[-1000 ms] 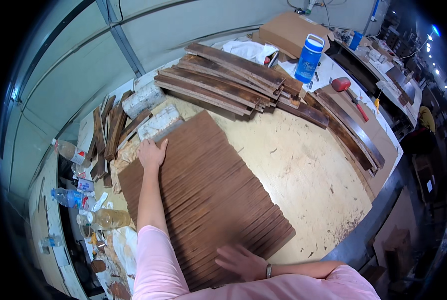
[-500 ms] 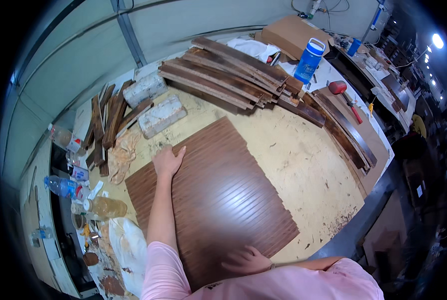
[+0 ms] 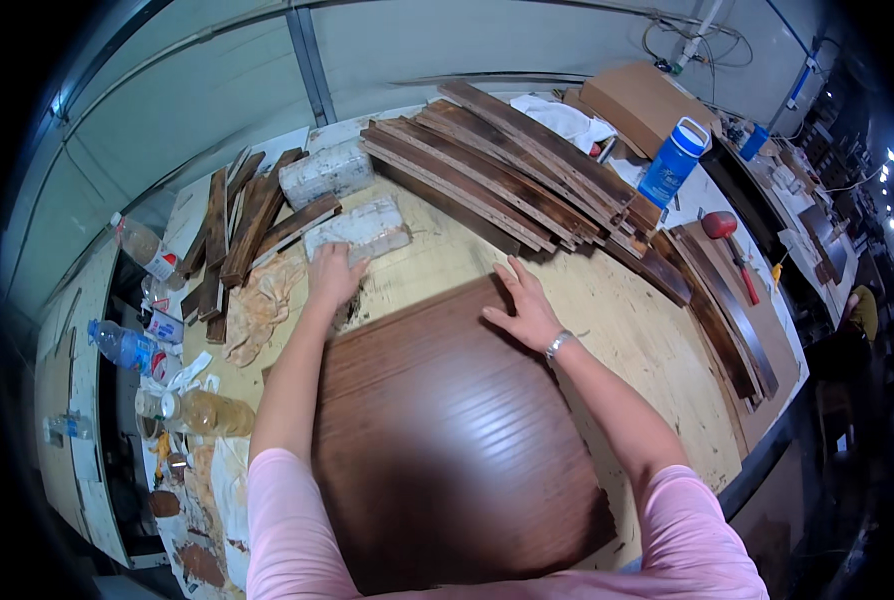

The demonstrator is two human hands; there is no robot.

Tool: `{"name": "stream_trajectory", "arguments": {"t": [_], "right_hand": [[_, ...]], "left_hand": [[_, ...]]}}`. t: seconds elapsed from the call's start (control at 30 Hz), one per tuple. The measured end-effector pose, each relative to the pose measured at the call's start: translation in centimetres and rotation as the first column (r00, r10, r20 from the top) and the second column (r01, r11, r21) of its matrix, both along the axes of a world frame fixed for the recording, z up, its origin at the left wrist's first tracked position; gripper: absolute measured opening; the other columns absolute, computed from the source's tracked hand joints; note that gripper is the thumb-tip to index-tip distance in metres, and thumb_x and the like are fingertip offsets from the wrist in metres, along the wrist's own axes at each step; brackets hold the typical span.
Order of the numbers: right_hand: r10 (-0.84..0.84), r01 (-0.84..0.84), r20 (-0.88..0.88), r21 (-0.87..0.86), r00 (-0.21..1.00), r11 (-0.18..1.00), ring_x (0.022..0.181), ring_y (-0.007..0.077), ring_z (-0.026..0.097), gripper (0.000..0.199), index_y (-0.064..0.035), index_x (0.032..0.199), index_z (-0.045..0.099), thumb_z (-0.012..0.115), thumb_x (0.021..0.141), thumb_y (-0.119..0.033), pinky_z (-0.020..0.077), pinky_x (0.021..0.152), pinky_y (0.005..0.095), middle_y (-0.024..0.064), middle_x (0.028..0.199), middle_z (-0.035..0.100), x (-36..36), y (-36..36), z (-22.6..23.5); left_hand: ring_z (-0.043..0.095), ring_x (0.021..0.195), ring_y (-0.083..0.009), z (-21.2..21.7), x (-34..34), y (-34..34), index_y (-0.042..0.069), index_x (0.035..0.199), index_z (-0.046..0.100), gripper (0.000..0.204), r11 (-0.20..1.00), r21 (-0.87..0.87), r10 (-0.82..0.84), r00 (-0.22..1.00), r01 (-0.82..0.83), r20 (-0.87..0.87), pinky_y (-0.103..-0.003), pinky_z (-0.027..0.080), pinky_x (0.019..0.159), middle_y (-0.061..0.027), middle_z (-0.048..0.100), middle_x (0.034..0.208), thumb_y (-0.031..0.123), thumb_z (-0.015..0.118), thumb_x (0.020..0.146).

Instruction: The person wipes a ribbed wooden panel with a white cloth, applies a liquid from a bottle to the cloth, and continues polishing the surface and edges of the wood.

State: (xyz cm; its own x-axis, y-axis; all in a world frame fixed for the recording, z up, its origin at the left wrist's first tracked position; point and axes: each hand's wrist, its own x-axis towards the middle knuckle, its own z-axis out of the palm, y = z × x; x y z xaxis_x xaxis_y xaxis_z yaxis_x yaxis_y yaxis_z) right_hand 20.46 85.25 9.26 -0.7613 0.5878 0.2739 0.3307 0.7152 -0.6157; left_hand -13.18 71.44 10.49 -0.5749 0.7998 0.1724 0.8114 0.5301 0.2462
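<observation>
A brown, ridged wood-look panel (image 3: 437,420) lies in front of me on the pale worktable, its surface catching a bright glare. My left hand (image 3: 334,278) is past the panel's far left corner, fingers stretched toward a white, stained, wrapped block (image 3: 359,228). Its fingertips reach the block's near side; whether they press on it I cannot tell. With fingers spread and thumb out, my right hand (image 3: 527,312) is at the panel's far right corner, holding nothing. A second wrapped block (image 3: 325,172) sits behind the first.
Dark wooden strips (image 3: 507,165) are piled along the back, with more strips (image 3: 252,215) at the left. A crumpled cloth (image 3: 267,305) and bottles (image 3: 207,412) line the left side. A blue bottle (image 3: 674,165), a red-headed mallet (image 3: 719,225) and a cardboard box (image 3: 642,100) stand at right.
My right hand has moved from the panel's near edge to its far right corner. My left hand has left the panel's far edge for the wrapped block. The view has shifted.
</observation>
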Motion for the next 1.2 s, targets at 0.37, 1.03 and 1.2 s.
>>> {"name": "stream_trajectory", "arguments": {"t": [0.37, 1.03, 1.2], "right_hand": [[-0.114, 0.115, 0.013, -0.132, 0.993, 0.985, 0.126, 0.041, 0.051, 0.059, -0.0027, 0.131, 0.058, 0.067, 0.088, -0.042, 0.0427, 0.107, 0.0399, 0.0249, 0.145, 0.044, -3.0, 0.7, -2.2], [0.004, -0.254, -0.279, -0.868, 0.96, 0.427, 0.152, 0.0229, 0.011, 0.07, -0.0173, 0.157, 0.027, 0.034, 0.102, -0.059, 0.0118, 0.122, 0.0355, 0.0074, 0.165, 0.015, -0.4, 2.5, -2.7], [-0.016, -0.283, -0.316, -0.87, 0.948, 0.404, 0.153, 0.0235, 0.007, 0.068, -0.0193, 0.158, 0.025, 0.031, 0.102, -0.059, 0.0106, 0.122, 0.0364, 0.0071, 0.166, 0.011, -0.4, 2.4, -3.1]], "left_hand": [[0.031, 0.145, -0.0256, -3.6, -3.9, 4.1, 0.014, 0.148, 0.04, 0.071, 0.976, -0.031, 0.214, 0.976, -0.216, -0.044, -0.06, 0.019, 0.116, -0.0055, 0.039, 0.155, 0.056, 0.052, 0.092], [0.047, 0.133, -0.027, -3.4, 4.3, -26.3, 0.005, 0.149, 0.038, 0.057, 0.695, 0.251, -0.169, 0.186, -0.674, 0.968, -0.039, 0.037, 0.112, -0.013, 0.047, 0.148, 0.043, 0.036, 0.107], [0.039, 0.139, -0.0236, -3.8, 4.9, -26.6, 0.005, 0.154, 0.029, 0.063, 0.671, 0.327, -0.393, 0.055, -0.665, 0.918, -0.038, 0.036, 0.113, -0.0106, 0.037, 0.154, 0.047, 0.032, 0.107]]}}
